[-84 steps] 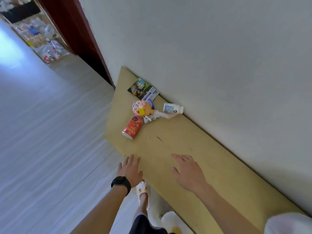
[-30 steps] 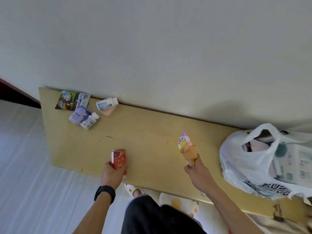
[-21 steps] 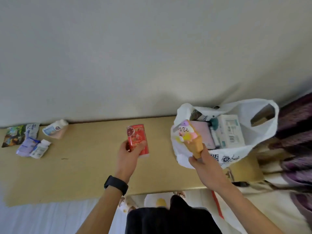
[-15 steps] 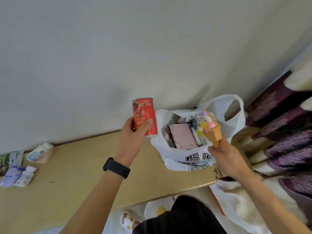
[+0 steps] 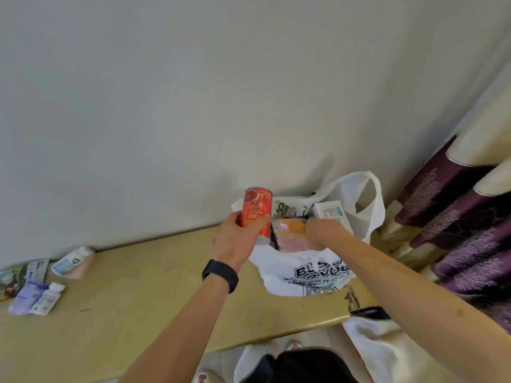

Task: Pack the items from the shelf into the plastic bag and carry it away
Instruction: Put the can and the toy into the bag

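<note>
Nearest, two bare forearms reach forward over the front edge of the long tan wooden shelf (image 5: 132, 308), the left one wearing a black wristband (image 5: 220, 275). Beyond the band, the left hand (image 5: 237, 239) has its grip wrapped around a red printed drink can (image 5: 256, 214), held upright in the air just left of the bag's mouth. Beside it, the right hand (image 5: 323, 230) is lowered into the mouth of the white plastic bag with black lettering (image 5: 309, 272), its grip pinching the orange cone end of a toy ice cream (image 5: 294, 225), whose top is hidden among the contents. Inside the bag sit a pink flat packet (image 5: 293, 241) and a white carton with teal print (image 5: 330, 212); one loop handle stands up at the back. The bag rests on the right end of the shelf, against the pale wall (image 5: 193, 106). Far left on the shelf lie a small white bottle (image 5: 72, 261), a lilac sachet (image 5: 26, 297), a white tube (image 5: 47, 298) and a colourful printed card (image 5: 12, 276). Purple patterned curtains (image 5: 464, 230) hang at the right.
</note>
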Action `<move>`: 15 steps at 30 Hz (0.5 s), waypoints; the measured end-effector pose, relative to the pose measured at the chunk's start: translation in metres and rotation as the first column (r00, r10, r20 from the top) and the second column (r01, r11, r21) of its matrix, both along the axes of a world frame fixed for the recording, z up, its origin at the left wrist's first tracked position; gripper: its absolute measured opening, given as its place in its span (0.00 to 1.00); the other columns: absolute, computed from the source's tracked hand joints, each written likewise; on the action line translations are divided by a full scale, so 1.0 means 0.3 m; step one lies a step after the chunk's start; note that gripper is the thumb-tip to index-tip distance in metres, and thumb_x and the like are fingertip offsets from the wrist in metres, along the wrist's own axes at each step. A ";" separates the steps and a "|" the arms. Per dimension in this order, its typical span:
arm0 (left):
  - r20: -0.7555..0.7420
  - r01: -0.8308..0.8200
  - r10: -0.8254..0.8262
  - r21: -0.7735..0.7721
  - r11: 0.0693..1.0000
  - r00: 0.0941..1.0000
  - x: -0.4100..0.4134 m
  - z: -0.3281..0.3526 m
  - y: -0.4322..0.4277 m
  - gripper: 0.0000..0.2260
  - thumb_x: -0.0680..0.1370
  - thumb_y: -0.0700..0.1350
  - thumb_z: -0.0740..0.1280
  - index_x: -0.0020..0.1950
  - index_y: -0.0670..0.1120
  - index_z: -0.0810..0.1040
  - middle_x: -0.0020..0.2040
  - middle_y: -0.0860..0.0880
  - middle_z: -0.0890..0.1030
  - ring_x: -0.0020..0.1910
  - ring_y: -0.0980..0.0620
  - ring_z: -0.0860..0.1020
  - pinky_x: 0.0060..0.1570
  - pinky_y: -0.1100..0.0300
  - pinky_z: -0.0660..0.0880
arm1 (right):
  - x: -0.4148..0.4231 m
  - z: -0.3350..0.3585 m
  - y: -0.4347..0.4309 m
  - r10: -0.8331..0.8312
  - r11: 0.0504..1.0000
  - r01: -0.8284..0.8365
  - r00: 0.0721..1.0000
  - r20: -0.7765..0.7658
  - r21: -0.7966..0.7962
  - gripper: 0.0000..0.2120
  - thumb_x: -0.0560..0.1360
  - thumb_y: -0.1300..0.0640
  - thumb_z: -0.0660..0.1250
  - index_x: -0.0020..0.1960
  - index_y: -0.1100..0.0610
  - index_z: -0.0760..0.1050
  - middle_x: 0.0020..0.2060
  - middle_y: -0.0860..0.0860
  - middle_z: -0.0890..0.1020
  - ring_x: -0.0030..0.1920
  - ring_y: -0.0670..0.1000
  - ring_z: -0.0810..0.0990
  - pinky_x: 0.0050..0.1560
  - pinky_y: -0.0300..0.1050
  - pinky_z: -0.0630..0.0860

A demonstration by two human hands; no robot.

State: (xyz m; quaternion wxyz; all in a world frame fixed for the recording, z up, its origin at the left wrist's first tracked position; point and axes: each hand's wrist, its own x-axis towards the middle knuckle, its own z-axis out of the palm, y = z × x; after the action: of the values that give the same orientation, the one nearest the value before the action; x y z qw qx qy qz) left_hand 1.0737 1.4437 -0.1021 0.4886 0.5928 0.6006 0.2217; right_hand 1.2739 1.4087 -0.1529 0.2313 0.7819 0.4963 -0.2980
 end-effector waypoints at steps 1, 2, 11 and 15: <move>0.010 -0.008 0.008 -0.012 1.000 1.000 -0.005 0.005 -0.001 0.22 0.64 0.68 0.70 0.52 0.57 0.77 0.45 0.57 0.83 0.46 0.55 0.81 0.53 0.50 0.78 | -0.008 -0.007 0.010 -0.026 0.999 0.026 1.000 0.000 0.031 0.26 0.80 0.57 0.59 0.76 0.62 0.58 0.68 0.59 0.73 0.65 0.61 0.75 0.64 0.55 0.73; 0.035 -0.009 0.010 -0.032 0.999 0.999 -0.010 0.012 0.000 0.21 0.66 0.66 0.71 0.54 0.56 0.78 0.47 0.56 0.83 0.46 0.55 0.82 0.51 0.52 0.79 | -0.006 -0.030 0.020 -0.039 0.996 0.038 0.999 0.001 0.083 0.28 0.81 0.57 0.57 0.78 0.61 0.54 0.69 0.60 0.72 0.66 0.62 0.74 0.65 0.57 0.72; 0.124 0.103 -0.096 -0.050 0.993 0.988 -0.031 0.045 0.011 0.18 0.71 0.57 0.74 0.57 0.52 0.79 0.47 0.54 0.84 0.46 0.55 0.83 0.44 0.61 0.76 | -0.025 -0.056 -0.018 0.040 0.983 -0.004 0.980 -0.194 0.184 0.35 0.73 0.45 0.64 0.74 0.56 0.58 0.69 0.59 0.68 0.66 0.62 0.71 0.65 0.60 0.71; 0.095 0.197 -0.194 -0.024 0.980 0.976 -0.044 0.040 0.006 0.22 0.70 0.57 0.75 0.62 0.54 0.76 0.51 0.56 0.83 0.48 0.57 0.82 0.48 0.60 0.77 | -0.008 -0.043 -0.049 -0.103 0.903 0.221 0.945 -0.312 0.370 0.34 0.71 0.39 0.65 0.72 0.56 0.65 0.65 0.57 0.74 0.62 0.60 0.75 0.61 0.54 0.73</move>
State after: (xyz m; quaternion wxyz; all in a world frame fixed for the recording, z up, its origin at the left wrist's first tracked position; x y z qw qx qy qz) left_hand 1.0604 1.4454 -0.0902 0.5450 0.6300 0.5196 0.1899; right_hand 1.2716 1.3939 -0.1658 -0.0329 0.8002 0.5073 -0.3181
